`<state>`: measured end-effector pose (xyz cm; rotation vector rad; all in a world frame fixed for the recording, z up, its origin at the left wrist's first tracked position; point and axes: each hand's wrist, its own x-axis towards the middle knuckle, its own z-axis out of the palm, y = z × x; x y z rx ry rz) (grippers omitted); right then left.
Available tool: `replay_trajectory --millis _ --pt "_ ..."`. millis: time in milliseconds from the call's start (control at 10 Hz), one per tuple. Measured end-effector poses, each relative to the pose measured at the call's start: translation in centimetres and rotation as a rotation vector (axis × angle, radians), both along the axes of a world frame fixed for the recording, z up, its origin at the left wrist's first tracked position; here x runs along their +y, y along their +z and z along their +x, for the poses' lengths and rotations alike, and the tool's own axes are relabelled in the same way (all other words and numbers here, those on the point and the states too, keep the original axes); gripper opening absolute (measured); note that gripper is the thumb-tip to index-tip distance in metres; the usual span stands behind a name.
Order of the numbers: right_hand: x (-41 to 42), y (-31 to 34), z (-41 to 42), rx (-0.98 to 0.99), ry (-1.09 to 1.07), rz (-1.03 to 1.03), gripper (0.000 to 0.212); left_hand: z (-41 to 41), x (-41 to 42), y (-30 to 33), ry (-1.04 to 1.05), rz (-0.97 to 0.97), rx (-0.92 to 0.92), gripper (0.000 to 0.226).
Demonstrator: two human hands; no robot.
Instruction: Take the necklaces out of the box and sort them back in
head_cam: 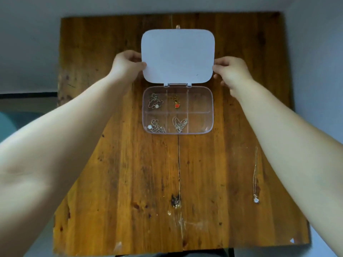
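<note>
The clear six-compartment box [177, 110] sits on the wooden counter [130, 173], four compartments each holding a tangled necklace. Left hand [126, 64] and right hand [231, 70] pinch the raised white lid [177, 55] by its side edges. Another necklace [255, 175] lies stretched out near the right forearm.

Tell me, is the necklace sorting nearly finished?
Hard to say. Four necklaces sit in separate box compartments; the two right ones look empty. One necklace lies stretched on the table. Left hand and right hand hold the open lid.
</note>
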<state>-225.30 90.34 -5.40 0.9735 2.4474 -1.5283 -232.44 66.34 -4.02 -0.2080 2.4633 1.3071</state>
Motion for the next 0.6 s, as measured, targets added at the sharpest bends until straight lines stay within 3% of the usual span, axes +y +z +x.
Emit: replay_trajectory --millis 200,300,400,600 --pt "0.7 2.0 4.6 0.193 0.240 0.156 0.008 3.4 -2.9 1.0 -0.170 0.035 0.287 0.004" --pt "-0.1 1.3 8.1 0.238 0.387 0.295 0.009 6.2 -4.7 0.7 -0.429 -0.159 0.476 0.013" --pt "-1.0 -0.1 9.7 0.181 0.416 0.416 0.019 8.2 -5.1 -0.6 -0.582 -0.409 0.550 0.028" --pt "-2.2 -0.2 10.2 0.134 0.460 0.523 0.023 10.1 -5.0 -1.6 -0.647 -0.571 0.531 0.038"
